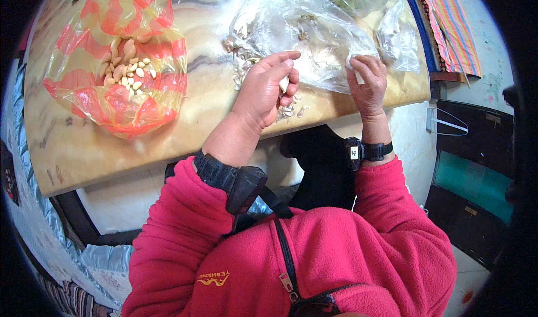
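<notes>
Above a glossy, cream-coloured marbled surface (207, 107), the left hand (261, 88) curled around a small, pale, pointed clove (284, 85) while the right hand (370, 80) pinched a small white piece (351, 61) beside a crumpled clear plastic bag (336, 40). Tan and cream cloves (133, 77) lay on an open red-and-yellow striped plastic bag (75, 87), at left.

The person wears a bright pink fleece jacket (330, 244) with soft, creased sleeves (168, 222). A black zip (284, 250) with a metal pull (288, 286) runs down the front, beside a small yellow emblem (213, 279) shaped like jagged peaks with lettering. Thin dark trim edges the collar. On the left wrist, a wide black strap carries a bulky black box (246, 189); on the right, a narrower black band (376, 151) bears a small dark case with a white label (354, 152). The left hand (262, 87) and right hand (370, 79) are bare.
</notes>
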A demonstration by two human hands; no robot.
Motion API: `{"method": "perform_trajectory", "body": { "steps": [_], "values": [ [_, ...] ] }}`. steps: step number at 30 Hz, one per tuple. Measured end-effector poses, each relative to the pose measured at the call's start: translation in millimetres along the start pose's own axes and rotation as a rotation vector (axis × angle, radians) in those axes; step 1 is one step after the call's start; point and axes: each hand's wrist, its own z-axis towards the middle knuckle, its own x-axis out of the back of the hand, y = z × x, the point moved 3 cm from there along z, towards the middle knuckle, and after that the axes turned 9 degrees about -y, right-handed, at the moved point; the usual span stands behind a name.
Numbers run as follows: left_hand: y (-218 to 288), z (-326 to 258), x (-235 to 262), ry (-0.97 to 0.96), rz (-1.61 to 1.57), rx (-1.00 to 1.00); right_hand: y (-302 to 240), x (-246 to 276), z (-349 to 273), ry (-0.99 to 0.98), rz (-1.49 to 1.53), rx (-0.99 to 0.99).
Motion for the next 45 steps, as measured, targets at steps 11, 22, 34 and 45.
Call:
{"method": "perform_trajectory", "body": {
  "steps": [11,22,34,45],
  "values": [
    [0,0,6,0.071,-0.012,-0.004,40,16,-25,0.436,0.697,-0.446],
    [-1,1,3,0.06,-0.007,0.005,71,-23,4,-0.234,0.668,-0.873],
    [-2,2,6,0.131,0.008,0.003,72,-25,-2,0.162,1.145,-0.755],
    [-2,3,3,0.13,0.033,0.007,57,-30,-6,-0.013,1.07,-0.879]
  ]
}}
